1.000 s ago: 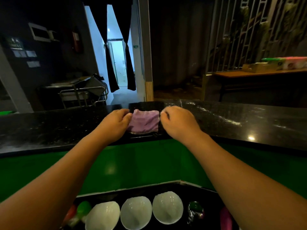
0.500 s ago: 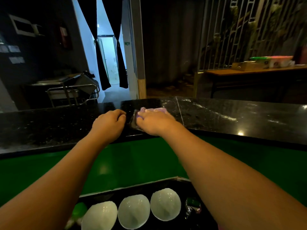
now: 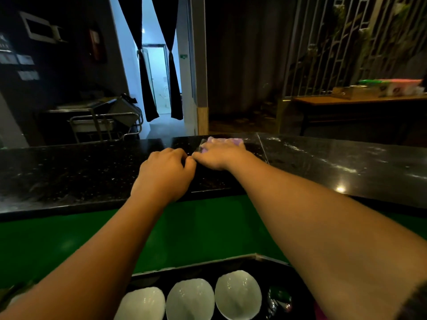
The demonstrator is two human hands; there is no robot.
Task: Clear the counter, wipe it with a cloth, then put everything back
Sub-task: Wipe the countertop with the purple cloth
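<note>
A purple cloth [image 3: 231,141] lies flat on the black stone counter [image 3: 80,172], near its far edge. My right hand [image 3: 219,154] presses down on the cloth and hides most of it. My left hand [image 3: 165,174] rests on the counter just left of the right hand, fingers curled, nothing visible in it. The two hands touch at the fingertips.
Below the counter, a dark tray [image 3: 242,264] holds three white bowls [image 3: 190,299] and a small shiny object [image 3: 278,299]. A green panel [image 3: 196,227] fronts the counter. Behind it stand a metal trolley [image 3: 104,121], a curtained doorway and a wooden table [image 3: 358,100].
My right hand slid onto the cloth and pushed it toward the far edge of the counter. My left hand let go of the cloth and now rests curled beside it.
</note>
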